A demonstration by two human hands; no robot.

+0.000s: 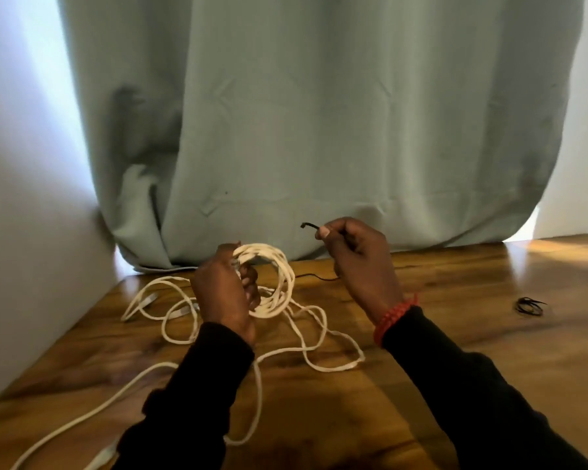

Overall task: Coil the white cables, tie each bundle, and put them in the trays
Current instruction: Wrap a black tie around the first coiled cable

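Two hands up over the wooden table (455, 300): left hand (224, 293) grips the coiled white cable (275, 283), right hand (360, 259) pinches a thin black tie (309, 225). Loose cable loops (319, 354) sprawl below, running off the bottom-left edge. Blurry spare ties (529, 307) sit right, bare wood around them.

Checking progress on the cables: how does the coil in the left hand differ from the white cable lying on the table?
The coiled cable is wound into tight round loops; the loose cable sprawls in wide, irregular bends. The left hand holds the coil above the wooden table; the loose cable lies on it. Both are white.
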